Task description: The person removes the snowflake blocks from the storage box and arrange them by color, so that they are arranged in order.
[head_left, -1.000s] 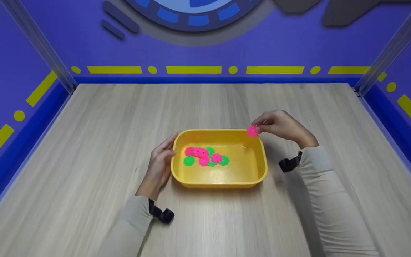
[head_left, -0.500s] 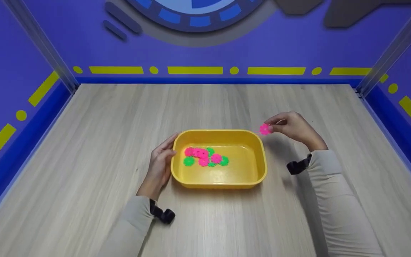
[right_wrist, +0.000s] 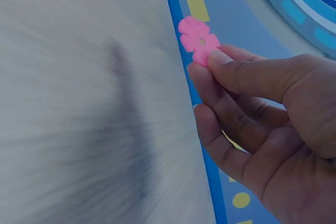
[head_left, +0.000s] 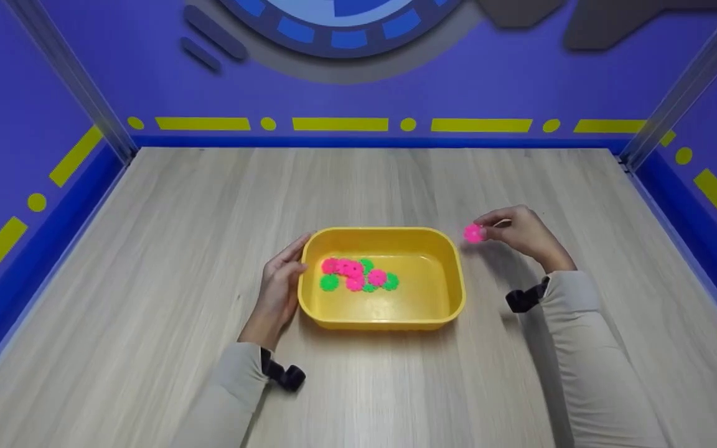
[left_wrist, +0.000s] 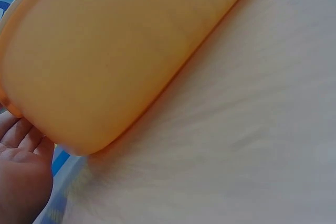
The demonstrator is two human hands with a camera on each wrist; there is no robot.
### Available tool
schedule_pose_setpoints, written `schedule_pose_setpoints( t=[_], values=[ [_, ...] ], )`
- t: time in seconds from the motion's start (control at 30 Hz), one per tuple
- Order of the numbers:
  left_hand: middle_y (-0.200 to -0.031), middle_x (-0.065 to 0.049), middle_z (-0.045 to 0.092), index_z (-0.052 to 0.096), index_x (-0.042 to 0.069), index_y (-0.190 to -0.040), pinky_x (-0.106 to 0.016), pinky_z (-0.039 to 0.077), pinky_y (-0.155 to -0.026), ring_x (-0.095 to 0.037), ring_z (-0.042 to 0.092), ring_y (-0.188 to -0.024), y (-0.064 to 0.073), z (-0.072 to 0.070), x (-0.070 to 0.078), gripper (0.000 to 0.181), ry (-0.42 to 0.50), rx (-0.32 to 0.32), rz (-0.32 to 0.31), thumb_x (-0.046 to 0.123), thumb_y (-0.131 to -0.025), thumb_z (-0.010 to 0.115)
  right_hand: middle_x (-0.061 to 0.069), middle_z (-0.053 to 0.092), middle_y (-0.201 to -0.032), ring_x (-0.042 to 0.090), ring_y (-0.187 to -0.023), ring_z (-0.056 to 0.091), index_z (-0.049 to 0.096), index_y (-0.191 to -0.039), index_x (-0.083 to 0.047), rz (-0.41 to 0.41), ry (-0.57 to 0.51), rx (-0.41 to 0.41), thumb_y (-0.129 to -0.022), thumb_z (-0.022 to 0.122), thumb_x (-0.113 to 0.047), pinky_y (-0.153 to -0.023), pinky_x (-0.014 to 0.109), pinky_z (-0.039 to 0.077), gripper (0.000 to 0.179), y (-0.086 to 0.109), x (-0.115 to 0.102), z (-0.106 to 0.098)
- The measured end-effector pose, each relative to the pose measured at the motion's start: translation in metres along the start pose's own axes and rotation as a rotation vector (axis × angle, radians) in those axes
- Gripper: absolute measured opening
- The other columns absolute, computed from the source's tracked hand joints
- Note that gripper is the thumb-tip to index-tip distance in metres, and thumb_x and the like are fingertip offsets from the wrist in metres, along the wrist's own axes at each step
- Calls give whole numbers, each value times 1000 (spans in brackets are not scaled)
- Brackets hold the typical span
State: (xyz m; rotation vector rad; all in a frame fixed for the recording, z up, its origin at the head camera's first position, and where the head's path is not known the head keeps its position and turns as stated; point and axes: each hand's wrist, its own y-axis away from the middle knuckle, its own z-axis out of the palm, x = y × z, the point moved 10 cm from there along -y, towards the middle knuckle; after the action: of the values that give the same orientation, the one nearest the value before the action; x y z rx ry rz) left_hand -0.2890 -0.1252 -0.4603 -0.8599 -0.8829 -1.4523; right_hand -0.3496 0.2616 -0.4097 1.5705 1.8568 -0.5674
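Head view: the left hand grips the yellow plastic tub at its rim, pink discs and green discs inside; beyond the other end, the right hand pinches a pink flower disc. Left wrist view: fingers against the tub's outside. Right wrist view: only the disc's edge is held; a loosened pinch might drop it onto the wood-grain tabletop, before the patterned blue wall.
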Motion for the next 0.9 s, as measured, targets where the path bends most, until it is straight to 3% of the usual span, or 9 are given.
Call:
schedule_pose_setpoints(
  t=[0.33,0.6,0.9],
  values=[
    [-152,-18,36,38,-7,-142,-32,31,-115,-23,34,-142,1,0,0,61,30,5,6,-10,-81,40,19,67,-114,31,-102,62,70,-113,-2,29,18,6,-90,62,-9,-86,33,54,25,4,13,6],
    [-152,-18,36,38,-7,-142,-31,30,-115,-23,33,-142,1,0,0,61,35,5,9,-10,-82,40,20,67,-116,31,-103,61,69,-115,-2,60,29,12,-90,63,-12,-90,41,53,28,5,20,8],
    [-153,-16,36,39,-6,-142,-32,31,-115,-21,33,-143,0,0,0,60,23,14,-2,-10,-82,40,19,67,-114,28,-100,59,70,-115,-2,76,44,2,-89,64,-11,-76,20,50,28,4,26,13]
  ],
)
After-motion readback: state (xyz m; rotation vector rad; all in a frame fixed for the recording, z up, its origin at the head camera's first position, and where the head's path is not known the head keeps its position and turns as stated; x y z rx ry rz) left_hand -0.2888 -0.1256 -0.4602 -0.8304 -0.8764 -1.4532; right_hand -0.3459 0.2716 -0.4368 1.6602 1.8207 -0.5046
